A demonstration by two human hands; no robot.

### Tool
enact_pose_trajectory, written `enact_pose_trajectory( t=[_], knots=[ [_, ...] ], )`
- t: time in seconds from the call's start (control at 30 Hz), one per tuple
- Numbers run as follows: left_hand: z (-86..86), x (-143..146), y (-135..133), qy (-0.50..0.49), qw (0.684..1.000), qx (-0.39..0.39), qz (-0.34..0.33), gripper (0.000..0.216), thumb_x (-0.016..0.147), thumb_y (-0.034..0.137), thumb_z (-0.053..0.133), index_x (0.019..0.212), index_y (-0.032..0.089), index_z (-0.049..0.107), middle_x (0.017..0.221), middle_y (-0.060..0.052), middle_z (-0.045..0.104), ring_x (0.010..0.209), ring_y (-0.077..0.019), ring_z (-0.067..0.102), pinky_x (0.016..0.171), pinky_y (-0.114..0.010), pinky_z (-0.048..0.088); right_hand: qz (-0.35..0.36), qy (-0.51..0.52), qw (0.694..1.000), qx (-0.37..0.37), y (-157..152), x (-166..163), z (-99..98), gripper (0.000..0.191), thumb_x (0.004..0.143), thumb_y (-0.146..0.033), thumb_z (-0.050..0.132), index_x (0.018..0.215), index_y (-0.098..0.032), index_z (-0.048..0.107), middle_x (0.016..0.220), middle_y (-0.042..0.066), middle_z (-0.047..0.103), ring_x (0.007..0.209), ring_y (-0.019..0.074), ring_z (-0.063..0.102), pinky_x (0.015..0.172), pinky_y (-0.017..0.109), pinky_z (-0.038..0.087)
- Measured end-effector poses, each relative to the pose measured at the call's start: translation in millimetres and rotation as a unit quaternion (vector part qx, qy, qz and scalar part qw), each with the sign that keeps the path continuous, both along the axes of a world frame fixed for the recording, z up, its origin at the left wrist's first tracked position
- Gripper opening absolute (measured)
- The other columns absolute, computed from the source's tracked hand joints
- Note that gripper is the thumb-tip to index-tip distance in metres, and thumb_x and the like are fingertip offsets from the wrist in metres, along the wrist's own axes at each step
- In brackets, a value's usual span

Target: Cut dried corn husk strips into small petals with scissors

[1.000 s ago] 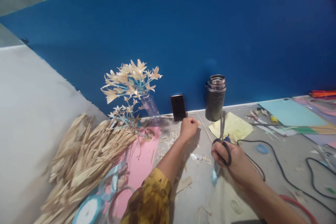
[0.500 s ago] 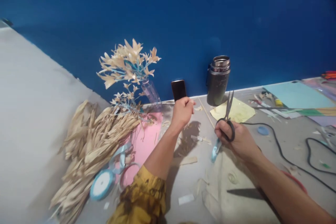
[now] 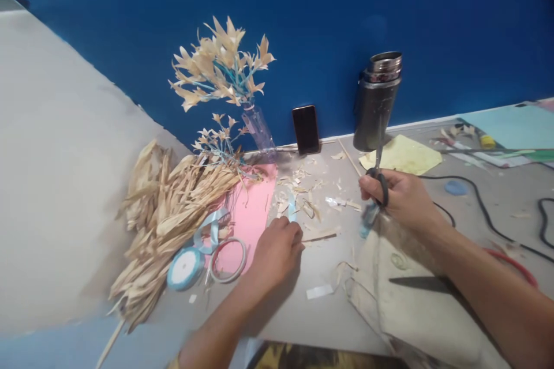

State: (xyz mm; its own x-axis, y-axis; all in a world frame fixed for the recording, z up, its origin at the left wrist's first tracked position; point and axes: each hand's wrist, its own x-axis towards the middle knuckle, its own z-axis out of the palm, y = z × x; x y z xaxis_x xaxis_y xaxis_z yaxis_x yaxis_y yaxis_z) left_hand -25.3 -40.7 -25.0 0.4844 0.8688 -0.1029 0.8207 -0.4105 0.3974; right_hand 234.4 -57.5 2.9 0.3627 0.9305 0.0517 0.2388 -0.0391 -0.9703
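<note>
My right hand (image 3: 400,199) grips a small pair of scissors (image 3: 382,187) by the black handles, blades pointing up. Just below those fingers is a light-blue object (image 3: 367,225); whether they touch is unclear. My left hand (image 3: 279,249) is low over the table, fingers curled at the end of a thin tan strip (image 3: 321,238), which looks turned on edge. A pale-blue ribbon piece (image 3: 292,206) lies just beyond those fingers, among beige scraps (image 3: 309,207). Under my right forearm, a dark blade (image 3: 418,283) rests on cream material (image 3: 419,323).
Dried husks (image 3: 173,202), a ribbon spool (image 3: 186,268) and a tape roll (image 3: 228,260) lie left, beside pink paper (image 3: 255,202). Husk flowers (image 3: 225,63) stand in a clear bottle (image 3: 258,130). A phone (image 3: 306,130) and flask (image 3: 377,104) stand by the wall. A black cord (image 3: 480,207) crosses right.
My left hand has come back from in front of the phone to the tan strip, which now looks narrower. My right hand still holds the scissors, now turned more edge-on. The view has shifted.
</note>
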Motion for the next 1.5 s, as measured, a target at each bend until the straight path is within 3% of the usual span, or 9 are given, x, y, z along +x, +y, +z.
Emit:
enact_pose_trajectory(
  t=[0.13, 0.3, 0.47, 0.6, 0.73, 0.93, 1.03, 1.2, 1.5],
  knots=[
    [-6.1, 1.7, -7.9, -0.006, 1.0, 0.021, 0.009, 0.008, 0.084, 0.015, 0.055, 0.081, 0.02, 0.062, 0.089, -0.008, 0.06, 0.089, -0.0248, 0.053, 0.076, -0.035, 0.039, 0.019, -0.052, 0.998, 0.006, 1.4, 0.6, -4.2, 0.04, 0.075, -0.053, 0.071, 0.055, -0.02, 0.063, 0.052, 0.0, 0.053, 0.049, 0.0125, 0.043, 0.047, 0.028, 0.034],
    [1.2, -1.6, -3.0, -0.049, 0.997, 0.05, 0.014, 0.013, 0.086, 0.013, 0.049, 0.079, 0.02, 0.058, 0.089, -0.007, 0.061, 0.09, -0.0246, 0.052, 0.078, -0.036, 0.039, 0.056, 0.065, 0.996, -0.035, 3.4, -4.4, -9.8, 0.037, 0.068, -0.052, 0.081, 0.063, -0.019, 0.064, 0.058, 0.0, 0.059, 0.049, 0.0153, 0.055, 0.044, 0.028, 0.044],
    [0.3, 7.0, 2.9, -0.023, 0.997, 0.054, -0.048, 0.01, 0.085, 0.028, 0.06, 0.091, 0.021, 0.063, 0.099, -0.008, 0.063, 0.097, -0.0274, 0.053, 0.082, -0.038, 0.038, 0.136, 0.05, 0.989, -0.04, 6.5, -9.6, -21.0, 0.03, 0.067, -0.042, 0.083, 0.071, -0.018, 0.066, 0.056, -0.002, 0.058, 0.05, 0.0124, 0.051, 0.046, 0.025, 0.036],
    [-4.9, 16.0, 7.0, 0.044, 0.995, 0.043, -0.075, 0.017, 0.089, 0.021, 0.049, 0.081, 0.02, 0.064, 0.094, -0.01, 0.064, 0.092, -0.0266, 0.055, 0.077, -0.038, 0.037, 0.158, 0.048, 0.985, -0.04, 6.4, -9.7, -24.6, 0.028, 0.07, -0.041, 0.08, 0.071, -0.018, 0.065, 0.055, -0.004, 0.055, 0.05, 0.0116, 0.047, 0.047, 0.025, 0.031],
    [8.5, 14.4, 17.1, -0.085, 0.996, -0.004, -0.009, 0.022, 0.091, 0.021, 0.043, 0.076, 0.019, 0.059, 0.083, -0.006, 0.063, 0.081, -0.0208, 0.055, 0.072, -0.033, 0.038, 0.153, 0.062, 0.985, -0.039, 4.9, -9.0, -18.2, 0.029, 0.07, -0.043, 0.081, 0.072, -0.017, 0.065, 0.059, -0.002, 0.057, 0.053, 0.0127, 0.05, 0.05, 0.026, 0.035],
    [29.5, 31.7, 17.3, -0.329, 0.907, -0.256, 0.055, 0.017, 0.086, 0.032, 0.053, 0.076, 0.019, 0.054, 0.058, 0.001, 0.06, 0.052, -0.0119, 0.051, 0.053, -0.023, 0.036, 0.181, 0.222, 0.954, -0.082, -2.6, -18.8, -11.3, 0.044, 0.065, -0.04, 0.084, 0.097, -0.017, 0.065, 0.082, 0.003, 0.065, 0.065, 0.0164, 0.059, 0.058, 0.029, 0.044],
    [20.9, 41.1, 12.8, -0.375, 0.878, -0.293, 0.045, 0.023, 0.083, 0.038, 0.06, 0.072, 0.018, 0.055, 0.055, 0.002, 0.057, 0.05, -0.011, 0.053, 0.052, -0.022, 0.038, 0.189, 0.22, 0.954, -0.08, -6.4, -24.0, -12.1, 0.032, 0.067, -0.031, 0.081, 0.09, -0.017, 0.064, 0.068, -0.002, 0.058, 0.059, 0.0126, 0.052, 0.056, 0.026, 0.038],
    [3.1, 38.9, 14.2, -0.473, 0.793, -0.382, 0.039, 0.04, 0.076, 0.053, 0.071, 0.08, 0.016, 0.058, 0.061, -0.001, 0.063, 0.049, -0.0121, 0.057, 0.049, -0.023, 0.041, 0.122, 0.218, 0.967, -0.054, -9.0, -23.4, -7.9, 0.021, 0.069, -0.027, 0.076, 0.084, -0.019, 0.064, 0.065, -0.003, 0.057, 0.056, 0.0117, 0.05, 0.054, 0.026, 0.035],
    [-1.6, 38.1, 16.5, -0.498, 0.797, -0.325, 0.101, 0.037, 0.07, 0.045, 0.079, 0.067, 0.015, 0.058, 0.056, 0.0, 0.061, 0.041, -0.0069, 0.05, 0.043, -0.019, 0.036, 0.046, 0.124, 0.991, -0.023, 2.8, -11.8, -9.6, 0.028, 0.068, -0.038, 0.076, 0.084, -0.018, 0.065, 0.063, 0.0, 0.061, 0.057, 0.016, 0.055, 0.057, 0.03, 0.043]
  ],
)
